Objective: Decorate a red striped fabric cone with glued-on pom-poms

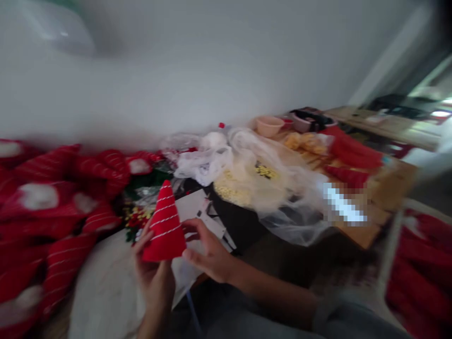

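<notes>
A red cone-shaped hat (165, 230) with thin white stripes stands upright, point up, above the work surface. My left hand (155, 278) is closed round its lower left side and base. At its lower right edge is my right hand (212, 254), thumb and fingers curved and apart, the fingertips beside the hat. I cannot make out whether they touch it. Behind the hat lie white cards or papers (201, 212) on a dark surface.
Red striped plush pieces (70, 254) with white parts are heaped at the left. A clear plastic bag (250, 174) holds small yellow pieces. Further back are a peach bowl (269, 126) and red cloth (353, 148). More red items (420, 273) lie in a container at the right.
</notes>
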A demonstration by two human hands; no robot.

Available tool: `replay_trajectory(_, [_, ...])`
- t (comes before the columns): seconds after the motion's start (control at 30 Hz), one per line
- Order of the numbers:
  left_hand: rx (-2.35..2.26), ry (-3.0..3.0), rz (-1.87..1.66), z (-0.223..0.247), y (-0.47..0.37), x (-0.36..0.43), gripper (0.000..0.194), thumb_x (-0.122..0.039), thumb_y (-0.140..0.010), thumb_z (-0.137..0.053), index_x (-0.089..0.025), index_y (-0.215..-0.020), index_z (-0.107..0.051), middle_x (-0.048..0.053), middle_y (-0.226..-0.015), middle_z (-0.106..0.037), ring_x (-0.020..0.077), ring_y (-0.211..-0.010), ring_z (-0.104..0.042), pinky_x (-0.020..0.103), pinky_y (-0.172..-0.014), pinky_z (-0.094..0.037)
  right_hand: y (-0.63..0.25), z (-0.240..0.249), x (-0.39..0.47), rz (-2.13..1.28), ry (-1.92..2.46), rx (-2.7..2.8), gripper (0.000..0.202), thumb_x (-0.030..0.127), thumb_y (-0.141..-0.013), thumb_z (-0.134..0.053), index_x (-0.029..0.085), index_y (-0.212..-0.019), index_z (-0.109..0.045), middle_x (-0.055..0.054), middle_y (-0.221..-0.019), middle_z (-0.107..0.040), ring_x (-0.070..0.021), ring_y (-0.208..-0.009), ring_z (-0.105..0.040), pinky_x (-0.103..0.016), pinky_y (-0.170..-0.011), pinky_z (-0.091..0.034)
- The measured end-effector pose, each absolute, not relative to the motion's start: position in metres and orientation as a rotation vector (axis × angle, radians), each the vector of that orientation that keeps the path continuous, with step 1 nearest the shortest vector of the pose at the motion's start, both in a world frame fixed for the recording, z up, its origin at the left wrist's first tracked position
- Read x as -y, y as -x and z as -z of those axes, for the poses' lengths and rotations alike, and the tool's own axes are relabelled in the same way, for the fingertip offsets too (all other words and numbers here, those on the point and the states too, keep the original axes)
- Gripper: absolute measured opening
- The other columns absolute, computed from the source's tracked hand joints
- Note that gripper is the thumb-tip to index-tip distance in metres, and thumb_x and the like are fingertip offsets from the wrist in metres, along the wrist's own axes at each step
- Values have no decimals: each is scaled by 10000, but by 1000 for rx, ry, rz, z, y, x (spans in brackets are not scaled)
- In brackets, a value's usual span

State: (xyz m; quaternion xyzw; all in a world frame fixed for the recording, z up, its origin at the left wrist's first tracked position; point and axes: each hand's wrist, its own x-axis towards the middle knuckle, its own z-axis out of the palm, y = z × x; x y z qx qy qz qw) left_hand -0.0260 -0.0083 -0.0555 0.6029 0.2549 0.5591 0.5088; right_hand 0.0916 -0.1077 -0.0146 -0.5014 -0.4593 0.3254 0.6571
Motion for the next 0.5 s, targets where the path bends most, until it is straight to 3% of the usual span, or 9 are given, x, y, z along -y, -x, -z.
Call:
replay_trajectory(0.1, [-609, -1566, -1402, 48, 27, 7, 468, -471, -838, -852, -267, -1219, -673, 138, -1629, -497, 398, -1570, -393, 620, -1240, -382, -87, 14, 91, -978, 996, 909, 768, 677, -866, -789, 283, -1412, -418, -142, -1475, -577, -288, -1303, -628, -500, -1132, -507])
replay_trajectory(0.23, [-419, -1438, -1305, 41, 37, 4, 516, -488, -848, -818, -327, -1315, -668, 102, -1736, -366, 415, -1588, -368, 597, -1182, -471, -84, 21, 68, -1060, 949, 757, 771, 617, -807, -858, 304, -1364, -426, -112, -1406, -628, -292, -1224, -669, -490, -1074, -541])
replay_trajectory(0.33, [-380, -1113, -1278, 32, 45, -9, 575, -530, -830, -814, -382, -1360, -646, 68, -1678, -476, 390, -1549, -442, 576, -1174, -487, -87, 29, 59, -1047, 942, 727, 737, 538, -757, -902, 293, -1322, -498, -84, -1332, -668, -269, -1167, -677, -441, -1031, -549])
replay_trajectory(0.5, [-454, -737, -742, 5, 48, -39, 656, -707, -926, -644, -186, -1319, -709, 172, -1449, -690, 430, -1467, -536, 589, -1202, -446, -92, 31, 53, -1272, 812, 608, 565, 462, -739, -911, 284, -1185, -614, -21, -1110, -739, -208, -963, -708, -354, -882, -579])
